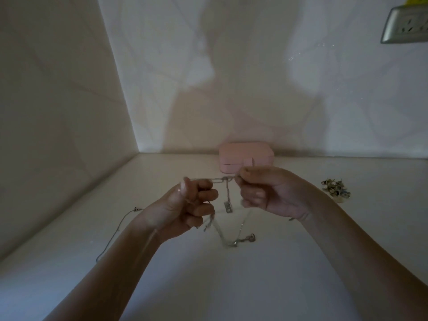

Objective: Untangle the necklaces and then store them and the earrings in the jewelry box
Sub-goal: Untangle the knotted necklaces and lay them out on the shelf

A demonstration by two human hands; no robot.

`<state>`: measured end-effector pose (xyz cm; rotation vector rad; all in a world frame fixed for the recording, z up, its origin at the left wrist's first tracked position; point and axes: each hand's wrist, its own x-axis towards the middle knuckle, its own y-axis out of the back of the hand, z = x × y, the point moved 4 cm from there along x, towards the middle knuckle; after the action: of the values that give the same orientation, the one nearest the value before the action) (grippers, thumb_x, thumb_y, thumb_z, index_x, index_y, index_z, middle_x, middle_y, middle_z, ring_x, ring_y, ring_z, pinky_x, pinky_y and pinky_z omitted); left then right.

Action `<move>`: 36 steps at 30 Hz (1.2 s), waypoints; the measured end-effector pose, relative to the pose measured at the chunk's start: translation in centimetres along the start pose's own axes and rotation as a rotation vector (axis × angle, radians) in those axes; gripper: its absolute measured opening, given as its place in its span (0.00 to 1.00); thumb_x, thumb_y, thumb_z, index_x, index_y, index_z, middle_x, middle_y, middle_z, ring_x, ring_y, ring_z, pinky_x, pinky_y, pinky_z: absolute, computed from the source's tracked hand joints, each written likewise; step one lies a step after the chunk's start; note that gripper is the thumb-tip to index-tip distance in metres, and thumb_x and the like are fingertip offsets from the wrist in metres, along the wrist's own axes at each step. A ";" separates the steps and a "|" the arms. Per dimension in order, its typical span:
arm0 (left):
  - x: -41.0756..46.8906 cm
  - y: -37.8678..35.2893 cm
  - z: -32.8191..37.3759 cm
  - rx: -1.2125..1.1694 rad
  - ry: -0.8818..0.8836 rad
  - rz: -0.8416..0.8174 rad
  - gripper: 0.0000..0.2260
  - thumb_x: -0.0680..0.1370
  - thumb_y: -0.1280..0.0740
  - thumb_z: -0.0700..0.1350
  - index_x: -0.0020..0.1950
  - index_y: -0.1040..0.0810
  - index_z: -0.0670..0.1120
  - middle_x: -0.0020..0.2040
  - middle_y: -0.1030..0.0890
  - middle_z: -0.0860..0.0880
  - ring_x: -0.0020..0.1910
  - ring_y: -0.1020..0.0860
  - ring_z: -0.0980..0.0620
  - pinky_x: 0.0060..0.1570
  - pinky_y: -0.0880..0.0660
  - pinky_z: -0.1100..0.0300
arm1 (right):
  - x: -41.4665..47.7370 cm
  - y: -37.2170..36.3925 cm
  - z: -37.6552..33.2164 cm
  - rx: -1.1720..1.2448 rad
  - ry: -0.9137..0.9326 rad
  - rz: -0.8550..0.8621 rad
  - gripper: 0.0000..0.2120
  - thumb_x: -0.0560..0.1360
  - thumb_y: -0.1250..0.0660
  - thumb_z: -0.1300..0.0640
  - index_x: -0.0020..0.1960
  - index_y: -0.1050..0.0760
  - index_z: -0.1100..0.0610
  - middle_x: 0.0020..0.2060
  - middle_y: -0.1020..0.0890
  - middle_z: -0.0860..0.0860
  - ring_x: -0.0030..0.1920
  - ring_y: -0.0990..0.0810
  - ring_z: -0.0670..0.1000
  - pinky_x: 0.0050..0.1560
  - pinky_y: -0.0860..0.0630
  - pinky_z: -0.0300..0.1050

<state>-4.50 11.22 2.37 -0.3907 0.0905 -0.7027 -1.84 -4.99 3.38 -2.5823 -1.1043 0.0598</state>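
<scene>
While left hand (pixel 187 205) and right hand (pixel 266 193) pinch the necklaces (pixel 225 179), pale countertop (pixel 231 286), dim corner, jewelry box (pixel 246 156) against wall (pixel 254 89).

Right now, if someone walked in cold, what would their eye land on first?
First, the left hand and right hand raised mid-frame, pinching a knotted silver chain necklace stretched between them, with a small rectangular pendant dangling below. Behind them a pale pink rectangular jewelry box sits closed against the wall, and a small heap of metallic earrings lies to the right on the white counter.
</scene>
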 end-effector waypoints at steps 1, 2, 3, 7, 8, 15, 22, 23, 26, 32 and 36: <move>0.1 0.1 0.0 -0.025 -0.007 0.018 0.43 0.43 0.21 0.68 0.44 0.37 0.47 0.36 0.36 0.53 0.27 0.46 0.58 0.17 0.41 0.73 | -0.1 -0.4 0.1 -0.073 -0.047 -0.026 0.07 0.69 0.25 0.56 0.43 0.18 0.59 0.22 0.33 0.46 0.23 0.35 0.42 0.27 0.32 0.35; 0.2 0.2 0.0 -0.043 -0.013 0.037 0.44 0.43 0.24 0.71 0.45 0.35 0.45 0.37 0.34 0.52 0.26 0.45 0.59 0.17 0.41 0.73 | -0.2 -0.9 0.2 -0.144 -0.092 -0.051 0.05 0.72 0.30 0.57 0.45 0.17 0.57 0.22 0.37 0.45 0.22 0.40 0.41 0.24 0.39 0.34; 0.2 0.4 -0.1 -0.055 -0.018 0.053 0.46 0.43 0.26 0.73 0.47 0.32 0.44 0.37 0.31 0.51 0.25 0.44 0.60 0.17 0.41 0.72 | -0.4 -1.1 0.4 -0.209 -0.128 -0.073 0.08 0.74 0.34 0.58 0.47 0.16 0.56 0.21 0.39 0.44 0.21 0.43 0.41 0.24 0.44 0.34; 0.1 0.6 -0.4 -0.038 -0.009 0.135 0.59 0.44 0.34 0.78 0.65 0.28 0.42 0.45 0.19 0.49 0.23 0.39 0.61 0.17 0.41 0.71 | -0.6 -1.3 0.1 -0.283 -0.113 -0.035 0.10 0.75 0.35 0.56 0.46 0.15 0.55 0.19 0.37 0.46 0.19 0.44 0.42 0.23 0.46 0.35; 0.2 0.8 -0.5 -0.036 -0.006 0.175 0.58 0.47 0.37 0.80 0.66 0.28 0.42 0.47 0.19 0.49 0.24 0.39 0.61 0.16 0.42 0.71 | -0.6 -1.1 -0.1 -0.255 -0.086 0.013 0.10 0.75 0.35 0.56 0.45 0.15 0.56 0.19 0.33 0.48 0.19 0.42 0.42 0.22 0.45 0.34; 0.3 2.0 -0.1 -0.064 -0.079 0.288 0.28 0.62 0.42 0.74 0.39 0.34 0.49 0.31 0.34 0.54 0.22 0.43 0.61 0.16 0.48 0.71 | -0.2 1.2 -0.2 -0.127 -0.067 0.377 0.08 0.72 0.35 0.60 0.43 0.20 0.64 0.28 0.28 0.50 0.21 0.38 0.41 0.19 0.43 0.31; -0.1 0.5 -1.0 -0.226 0.113 -0.401 0.50 0.61 0.36 0.74 0.72 0.35 0.41 0.46 0.23 0.45 0.27 0.38 0.60 0.21 0.38 0.72 | -0.3 0.9 0.1 -0.263 -0.097 0.306 0.10 0.76 0.36 0.61 0.42 0.17 0.59 0.23 0.26 0.50 0.19 0.33 0.42 0.20 0.36 0.32; -0.2 0.5 -1.1 -0.215 0.135 -0.452 0.51 0.62 0.36 0.74 0.73 0.38 0.40 0.48 0.23 0.44 0.27 0.36 0.60 0.22 0.37 0.72 | -0.3 1.1 0.0 -0.239 -0.100 0.327 0.10 0.77 0.37 0.63 0.42 0.18 0.60 0.26 0.22 0.51 0.21 0.29 0.42 0.22 0.31 0.32; -0.9 0.8 -1.5 -0.126 0.256 -0.519 0.52 0.61 0.36 0.74 0.71 0.36 0.37 0.51 0.23 0.43 0.29 0.27 0.61 0.21 0.36 0.72 | -0.4 1.6 -0.2 -0.233 -0.103 0.403 0.08 0.78 0.37 0.63 0.43 0.22 0.62 0.28 0.20 0.51 0.21 0.28 0.42 0.21 0.32 0.32; -1.9 2.9 0.7 -0.251 0.060 -0.271 0.18 0.83 0.43 0.46 0.63 0.30 0.33 0.52 0.22 0.42 0.35 0.32 0.57 0.33 0.35 0.65 | -1.9 3.2 -1.6 -0.536 -0.113 0.306 0.10 0.66 0.27 0.63 0.47 0.18 0.58 0.35 0.23 0.51 0.29 0.34 0.47 0.27 0.39 0.33; -1.1 2.5 0.8 -0.225 -0.009 -0.248 0.25 0.82 0.42 0.47 0.75 0.42 0.36 0.50 0.23 0.43 0.32 0.33 0.57 0.30 0.35 0.66 | -1.5 2.9 -0.9 -0.686 -0.132 0.328 0.04 0.71 0.28 0.58 0.41 0.16 0.57 0.30 0.23 0.48 0.26 0.35 0.46 0.28 0.40 0.36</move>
<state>-3.61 13.87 2.16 -0.6272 0.1145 -0.9396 -0.74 -8.17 3.18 -3.4001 -0.8245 -0.0911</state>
